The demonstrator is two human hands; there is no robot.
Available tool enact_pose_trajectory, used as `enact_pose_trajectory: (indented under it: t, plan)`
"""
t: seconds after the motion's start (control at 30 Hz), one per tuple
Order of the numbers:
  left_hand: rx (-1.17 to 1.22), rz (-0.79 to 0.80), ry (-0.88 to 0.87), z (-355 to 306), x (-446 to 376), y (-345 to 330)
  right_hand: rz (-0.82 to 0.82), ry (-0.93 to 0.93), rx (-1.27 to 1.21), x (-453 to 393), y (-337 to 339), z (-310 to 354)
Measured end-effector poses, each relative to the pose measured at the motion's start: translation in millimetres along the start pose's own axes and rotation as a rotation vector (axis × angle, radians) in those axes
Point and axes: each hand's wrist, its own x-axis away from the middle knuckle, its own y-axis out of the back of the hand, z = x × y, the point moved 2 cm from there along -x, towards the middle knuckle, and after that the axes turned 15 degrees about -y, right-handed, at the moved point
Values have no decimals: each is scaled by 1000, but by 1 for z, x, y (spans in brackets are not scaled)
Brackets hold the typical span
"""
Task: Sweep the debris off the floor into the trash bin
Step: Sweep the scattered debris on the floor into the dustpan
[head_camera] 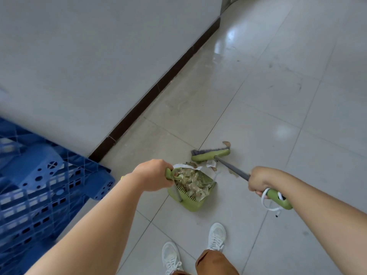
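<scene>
Left hand [154,175]: you are wrapping your fingers round the top of the green dustpan [190,190] handle, a curled grip that is holding the pan steady with its mouth facing the broom, so that whatever is pushed meets the open lip.

Right hand [260,180]: you are closing a curled grip round the grey broom shaft [231,167] just above its green end piece, where a white cord [267,203] is looping free; holding this high is giving you reach and leverage without stooping.

Broom head [210,154]: it is lying at about 1 o'clock from the pan, bristles on the floor [278,96], and it is standing beyond the loose scraps so that a pull toward you would carry them in.

Debris in pan [193,184]: dry leaves and paper are already filling much of the pan, with a white strip hanging over the rim.

Debris on floor [211,164]: a few paper scraps are sitting between broom head and pan lip, and one brown leaf [226,144] is lying at 12 o'clock from the bristles, outside their reach for now.

Trash bin: it is not appearing in view, so emptying is probably still waiting.

Surroundings: a blue plastic pallet [39,175] is leaning at your 9 o'clock beside the wall [99,56]; your white shoes [216,237] are standing at 6 o'clock.
</scene>
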Motion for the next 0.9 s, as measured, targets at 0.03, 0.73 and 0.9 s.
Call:
enact_pose_trajectory:
  t: [0.03, 0.73, 0.9]
  plan:
    - [-5, 3, -3, 0, 0, 1, 52, -18, -12, 2, 1, -6]
    - [-43, 146, 0, 17, -22, 19, 78, 49, -162, -32, -23, 43]
    - [-6, 114, -32, 22, -26, 20, 189, 63, 49, 23, -81, 69]
